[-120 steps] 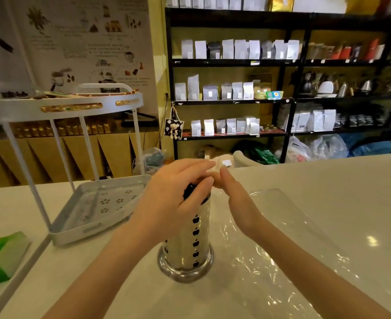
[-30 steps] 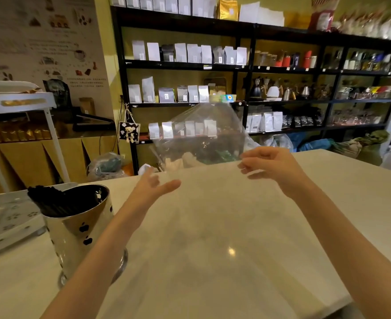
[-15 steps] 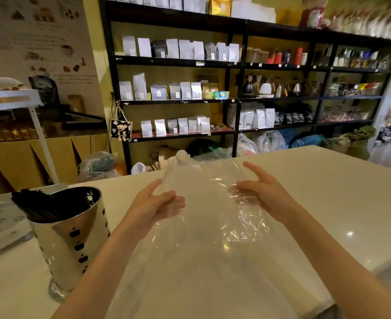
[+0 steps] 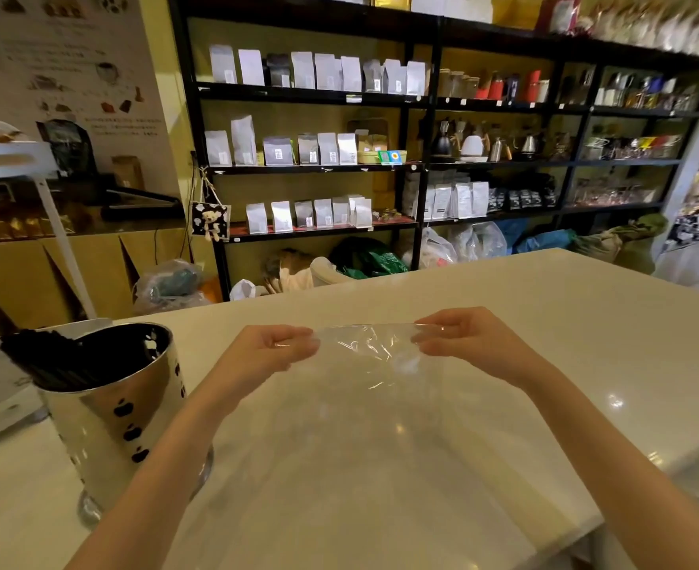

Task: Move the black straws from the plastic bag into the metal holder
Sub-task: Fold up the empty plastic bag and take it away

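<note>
The shiny metal holder [image 4: 113, 417] with black cut-outs stands on the white counter at the left. A bundle of black straws [image 4: 47, 359] leans inside it, tips above the rim. The clear plastic bag [image 4: 372, 351] is stretched between my two hands over the counter's middle; no straws show in it. My left hand [image 4: 269, 349] pinches the bag's left edge, and my right hand [image 4: 467, 341] pinches its right edge. My left forearm passes right in front of the holder.
A white two-tier rack [image 4: 14, 158] stands at the far left behind the holder. The white counter [image 4: 545, 322] ends in an edge at the right. Black shelves [image 4: 421, 166] with bags and kettles fill the back wall.
The bag was raised and spread in the air before; now it is lowered and pulled taut flat between both hands. My fingers have closed into pinches on its edges.
</note>
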A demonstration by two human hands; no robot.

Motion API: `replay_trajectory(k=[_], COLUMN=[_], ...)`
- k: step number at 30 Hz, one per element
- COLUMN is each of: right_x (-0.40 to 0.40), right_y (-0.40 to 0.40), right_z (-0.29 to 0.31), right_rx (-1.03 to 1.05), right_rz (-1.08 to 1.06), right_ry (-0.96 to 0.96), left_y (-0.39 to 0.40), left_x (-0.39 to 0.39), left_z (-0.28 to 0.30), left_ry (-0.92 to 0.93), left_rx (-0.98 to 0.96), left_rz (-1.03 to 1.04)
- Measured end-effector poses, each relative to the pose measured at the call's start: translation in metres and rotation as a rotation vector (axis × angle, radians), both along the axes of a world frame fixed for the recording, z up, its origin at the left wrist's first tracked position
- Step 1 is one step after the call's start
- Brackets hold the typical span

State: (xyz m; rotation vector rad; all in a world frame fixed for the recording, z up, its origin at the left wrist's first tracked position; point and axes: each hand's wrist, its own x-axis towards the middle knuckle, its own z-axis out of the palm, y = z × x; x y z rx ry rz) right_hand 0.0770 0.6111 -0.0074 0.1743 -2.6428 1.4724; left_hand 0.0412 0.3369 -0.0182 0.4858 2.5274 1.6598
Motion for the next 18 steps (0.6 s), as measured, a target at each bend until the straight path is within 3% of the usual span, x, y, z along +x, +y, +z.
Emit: replay_trajectory(k=[4,9,18], right_x=[-0.001,0.001,-0.009], right_y=[0.0,0.001,-0.007], right_z=[0.002,0.013,0.02], right_rx=[0.177,0.011,-0.198], right_rz=[-0.069,0.002,0.267], right_ry=[0.129,0.068,-0.089], left_y=[0.001,0.004,-0.016], left_x=[0.001,0.007,0.033], left_z=[0.001,0.008,0.004], left_ry=[0.101,0.164,-0.182], left_rx=[-0.153,-0.206,-0.065], left_rz=[0.036,0.093,-0.075])
